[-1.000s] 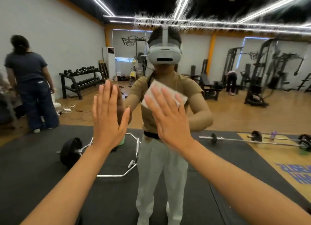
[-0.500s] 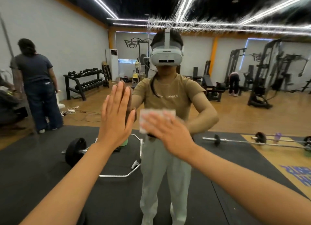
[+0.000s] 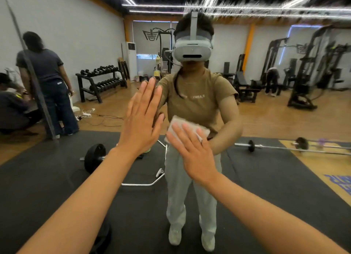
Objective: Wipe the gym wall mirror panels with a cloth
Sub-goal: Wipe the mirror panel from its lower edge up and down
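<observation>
Head view. Person stands close to the mirror (image 3: 284, 120), both arms stretched forward to the glass.

Left hand (image 3: 142, 120): flat against the mirror, fingers straight and together, pointing up. Holds nothing. Its reflection meets it palm to palm.

Right hand (image 3: 191, 151): fingers straight and slightly spread, pressing a white cloth (image 3: 180, 124) onto the glass. The cloth is folded to a rough rectangle; its upper edge and right corner show beyond the fingertips, the rest is hidden under the palm. No curl of fingers round it: it is pinned flat, not pinched. Cloth sits just right of the left hand, lower on the glass, near the middle of the view, at waist height of the reflected figure.

In the reflection: the person in a tan T-shirt, pale trousers and a grey headset (image 3: 192, 51). On the dark floor mat (image 3: 47, 177) behind lie a loaded trap bar (image 3: 95, 156) at left and a barbell (image 3: 284, 147) at right. Far left, a dumbbell rack (image 3: 100, 80) by the grey wall; a second person (image 3: 47, 78) in dark clothes stands with back turned. Far right, cable machines (image 3: 307, 73) on the wooden floor. A dark seam (image 3: 28, 63) runs slantwise at left between panels.
</observation>
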Motion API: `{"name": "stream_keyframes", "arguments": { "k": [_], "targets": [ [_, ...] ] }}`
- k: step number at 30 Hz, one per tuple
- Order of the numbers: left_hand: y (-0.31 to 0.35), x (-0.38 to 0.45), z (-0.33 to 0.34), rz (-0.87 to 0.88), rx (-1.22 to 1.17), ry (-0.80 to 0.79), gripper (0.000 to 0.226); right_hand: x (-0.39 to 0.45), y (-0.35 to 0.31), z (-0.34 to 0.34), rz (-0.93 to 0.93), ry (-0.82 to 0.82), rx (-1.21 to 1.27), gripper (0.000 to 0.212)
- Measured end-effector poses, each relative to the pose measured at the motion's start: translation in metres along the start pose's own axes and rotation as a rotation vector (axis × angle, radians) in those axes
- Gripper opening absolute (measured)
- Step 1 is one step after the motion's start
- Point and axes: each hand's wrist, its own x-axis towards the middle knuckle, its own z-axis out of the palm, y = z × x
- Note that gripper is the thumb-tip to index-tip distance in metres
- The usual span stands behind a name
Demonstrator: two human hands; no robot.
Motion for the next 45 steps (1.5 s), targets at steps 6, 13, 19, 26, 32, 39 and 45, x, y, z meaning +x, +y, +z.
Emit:
{"name": "stream_keyframes", "arguments": {
  "k": [6,13,19,26,32,39,45],
  "targets": [
    [0.002,-0.002,0.007,-0.017,0.021,0.01,0.066,-0.124,-0.026,0.03,-0.674,-0.593,-0.241,0.092],
    [0.0,-0.002,0.004,0.004,0.023,0.005,0.068,-0.117,-0.01,0.018,-0.72,-0.527,-0.202,0.087],
    [0.006,-0.002,0.004,-0.03,0.003,0.015,0.072,-0.026,0.051,-0.035,-0.1,-0.157,0.092,0.073],
    [0.015,-0.001,0.007,-0.082,0.015,0.023,0.081,-0.034,0.063,-0.035,0.216,0.021,0.138,0.073],
    [0.019,-0.001,0.005,-0.105,0.044,0.0,0.086,-0.19,0.069,-0.016,-0.484,-0.475,-0.127,0.097],
    [0.034,0.003,0.01,-0.206,-0.066,0.107,0.075,-0.197,0.1,-0.031,-0.427,-0.556,-0.02,0.09],
    [0.032,0.001,0.017,-0.234,-0.056,0.115,0.075,-0.089,0.143,-0.064,0.01,-0.18,0.151,0.07]
  ]
}}
